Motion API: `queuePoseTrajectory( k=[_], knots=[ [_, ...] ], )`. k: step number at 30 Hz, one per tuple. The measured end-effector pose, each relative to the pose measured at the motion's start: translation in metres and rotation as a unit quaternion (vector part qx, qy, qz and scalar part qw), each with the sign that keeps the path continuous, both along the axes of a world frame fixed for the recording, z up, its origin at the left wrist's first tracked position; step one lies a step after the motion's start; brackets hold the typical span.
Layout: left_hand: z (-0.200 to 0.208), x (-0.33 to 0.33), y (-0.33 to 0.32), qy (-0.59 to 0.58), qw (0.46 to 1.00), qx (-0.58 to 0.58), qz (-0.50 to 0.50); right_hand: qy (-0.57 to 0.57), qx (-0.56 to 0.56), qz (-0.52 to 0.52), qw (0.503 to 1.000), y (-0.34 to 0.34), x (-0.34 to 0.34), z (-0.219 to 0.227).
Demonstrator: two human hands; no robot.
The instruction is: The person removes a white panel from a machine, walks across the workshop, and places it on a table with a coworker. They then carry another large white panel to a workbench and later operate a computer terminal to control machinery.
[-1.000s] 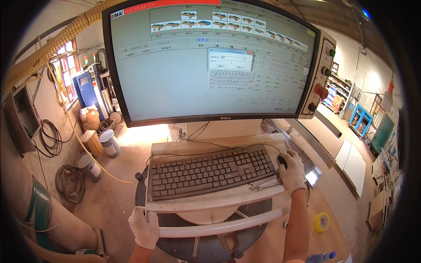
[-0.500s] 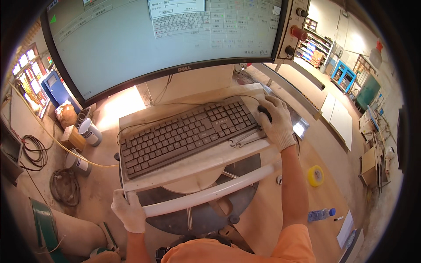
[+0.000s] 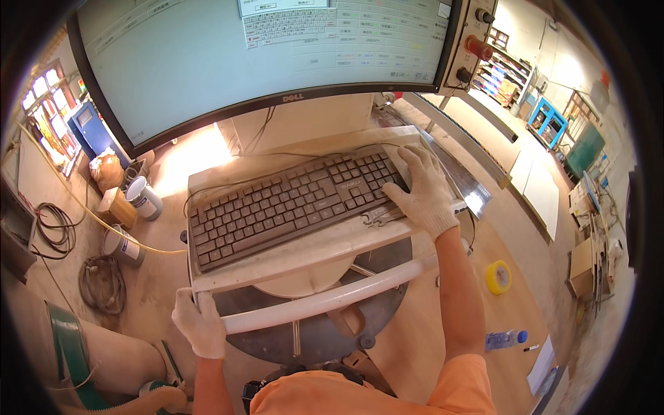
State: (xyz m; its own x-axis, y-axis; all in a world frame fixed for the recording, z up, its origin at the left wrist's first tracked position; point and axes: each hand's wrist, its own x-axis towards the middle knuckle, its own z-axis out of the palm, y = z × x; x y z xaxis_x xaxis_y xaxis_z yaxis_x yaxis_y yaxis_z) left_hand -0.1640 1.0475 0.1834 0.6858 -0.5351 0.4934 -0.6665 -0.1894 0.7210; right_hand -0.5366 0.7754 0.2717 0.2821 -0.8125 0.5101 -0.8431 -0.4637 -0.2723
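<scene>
A dusty black keyboard lies on a pale tray beneath a large monitor. My right hand, in a cream knitted glove, is at the tray's right end with its fingers spread. Its thumb reaches over the number keys. The mouse is out of sight, and I cannot tell whether it is under the palm. My left hand, gloved too, has its fingers closed round the tray's front left corner, beside the end of a white bar. Small wrenches rest just below the keyboard's right part.
Knobs and a red button sit on the panel right of the monitor. Yellow tape and a water bottle are on the board at right. Buckets, coiled hose and a yellow cable stand or run at left.
My right hand has come off its earlier grip on the black mouse and spread its fingers, the thumb moving over the number keys. My left hand stays at the tray corner. The view shifted slightly.
</scene>
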Motion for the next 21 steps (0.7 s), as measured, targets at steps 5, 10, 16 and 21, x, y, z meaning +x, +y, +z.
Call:
queuePoseTrajectory(
  k=[5,10,16,21],
  knots=[
    [-0.004,0.003,0.003,-0.035,0.999,0.02,0.007,-0.073,0.004,0.028,0.997,0.002,-0.003,-0.003],
    [-0.003,0.008,0.004,-0.022,1.0,0.007,-0.012,-0.052,0.022,0.02,0.998,0.005,0.002,0.007],
    [-0.006,0.009,0.006,-0.005,1.0,0.001,-0.02,0.0,-0.014,0.018,1.0,0.007,0.008,0.006],
    [-0.007,0.01,0.005,-0.012,1.0,0.012,-0.008,-0.044,0.014,0.023,0.999,0.007,0.007,0.007]
  ],
)
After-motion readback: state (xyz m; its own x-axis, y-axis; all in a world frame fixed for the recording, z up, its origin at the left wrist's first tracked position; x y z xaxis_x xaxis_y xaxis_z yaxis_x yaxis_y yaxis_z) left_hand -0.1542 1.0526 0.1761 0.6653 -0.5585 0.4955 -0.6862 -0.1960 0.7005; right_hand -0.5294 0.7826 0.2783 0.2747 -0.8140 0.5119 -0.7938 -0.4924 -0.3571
